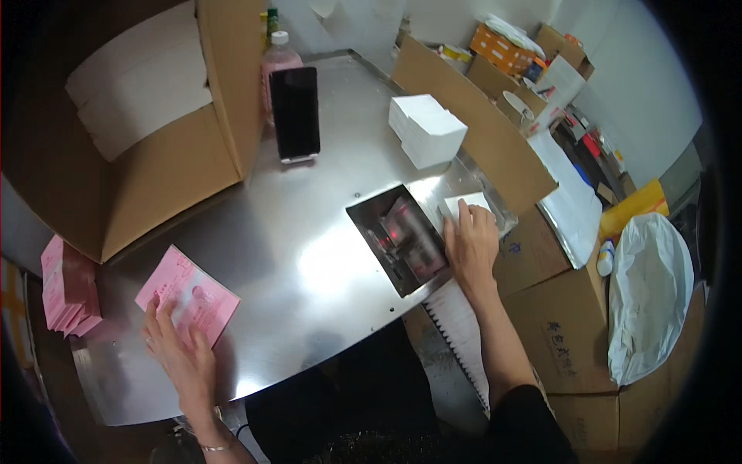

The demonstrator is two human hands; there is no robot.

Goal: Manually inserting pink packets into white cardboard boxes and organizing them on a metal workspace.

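Observation:
At the left of the metal table lies a flat pink packet [189, 298] with printing on it. My left hand [182, 352] rests over its near edge, fingers spread on the surface. On the right, my right hand [473, 247] has its fingers bent over a small white stack [468, 205] at the table's edge; part of the stack is hidden under them. Beside that hand, a rectangular opening [402, 240] in the tabletop shows a machine with a red light inside. A white strip with a dark toothed edge [461, 329] hangs below the right wrist.
A large open cardboard box [174, 155] stands at the back left. Pink packets [68, 290] are stacked near the left edge. A phone [296, 112] stands before a pink bottle [280, 56]. White cards [427, 130] form a taller stack; cartons [553, 332] and a white bag [651, 301] are right.

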